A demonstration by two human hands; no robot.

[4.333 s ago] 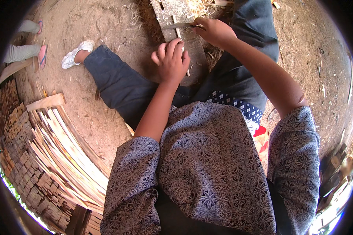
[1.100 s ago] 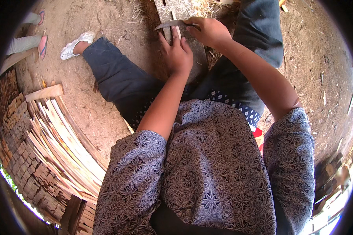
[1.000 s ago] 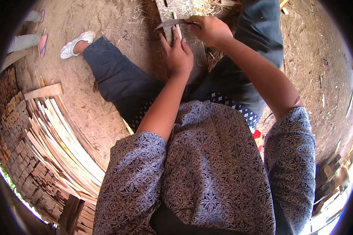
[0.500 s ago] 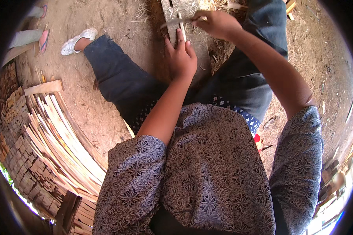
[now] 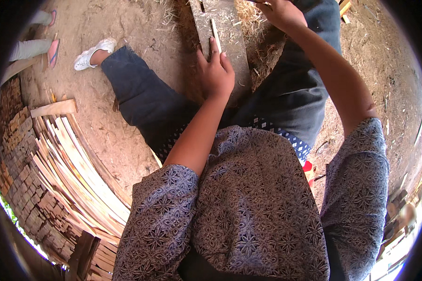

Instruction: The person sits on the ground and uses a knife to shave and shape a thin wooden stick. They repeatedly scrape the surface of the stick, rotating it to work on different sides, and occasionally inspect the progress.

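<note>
A thin pale wooden stick [image 5: 215, 33] lies lengthwise on a worn plank [image 5: 237, 61] between my legs. My left hand [image 5: 215, 77] presses the stick's near part against the plank, with index finger and thumb on either side of it. Up at the top edge, to the right of the plank, my right hand [image 5: 286, 16] is closed round a thin dark blade-like tool [image 5: 252, 1]. Most of that tool is cut off by the frame, and it is away from the stick.
Shavings [image 5: 251, 18] litter the plank and the ground beside it. A dark slot [image 5: 202, 5] runs through the plank's far end. At left lie long pale wood strips [image 5: 82, 164] beside stacked small blocks [image 5: 21, 173]. Another person's sandalled foot [image 5: 53, 52] is at the upper left.
My right hand has moved up and away with the tool, which lay across the stick before. My left hand stays on the stick, almost unmoved.
</note>
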